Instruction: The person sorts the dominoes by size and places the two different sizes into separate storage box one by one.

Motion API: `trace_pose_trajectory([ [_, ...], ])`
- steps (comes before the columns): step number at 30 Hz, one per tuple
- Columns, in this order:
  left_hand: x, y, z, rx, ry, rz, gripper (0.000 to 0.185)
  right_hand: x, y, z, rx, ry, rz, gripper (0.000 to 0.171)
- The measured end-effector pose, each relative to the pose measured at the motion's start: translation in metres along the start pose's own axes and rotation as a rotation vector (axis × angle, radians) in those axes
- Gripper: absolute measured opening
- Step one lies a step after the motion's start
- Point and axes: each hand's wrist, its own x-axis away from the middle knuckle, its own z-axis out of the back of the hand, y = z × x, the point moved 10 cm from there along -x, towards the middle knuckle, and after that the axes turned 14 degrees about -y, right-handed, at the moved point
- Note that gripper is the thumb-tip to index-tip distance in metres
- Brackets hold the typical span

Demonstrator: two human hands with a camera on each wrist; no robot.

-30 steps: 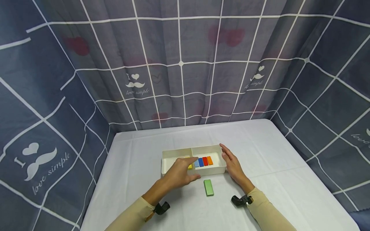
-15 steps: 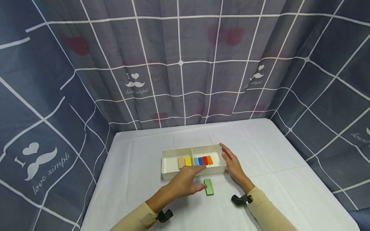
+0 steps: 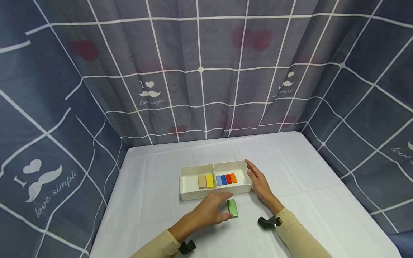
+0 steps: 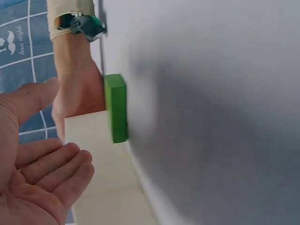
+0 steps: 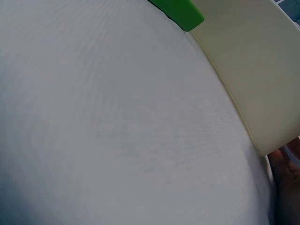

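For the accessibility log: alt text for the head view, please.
A person's left hand reaches to a green block lying on a white table, while the right hand rests against a white divided tray of coloured blocks.

I see the tray [image 3: 215,193] sitting mid-counter [image 3: 155,172] with two blocks [image 3: 205,181] in its left compartment and three [image 3: 226,178] in its right, a loose block [image 3: 232,208] just before it, my left hand [image 3: 211,209] beside that, my right hand [image 3: 259,184] against the tray's right end
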Motion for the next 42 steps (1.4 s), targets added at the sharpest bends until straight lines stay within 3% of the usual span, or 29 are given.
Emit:
trace_pose_trajectory([
  [17, -0.007, -0.016, -0.029, 0.044, -0.039, 0.059, 0.062, 0.001, 0.002, -0.001, -0.005, -0.002, 0.004, 0.052],
  [32, -0.012, -0.016, -0.033, -0.004, -0.046, 0.089, 0.06, 0.001, -0.002, -0.001, -0.012, 0.004, 0.006, 0.053],
  [42, -0.011, -0.018, -0.035, 0.025, -0.049, 0.097, 0.058, 0.001, -0.001, -0.001, -0.011, -0.003, 0.002, 0.052],
])
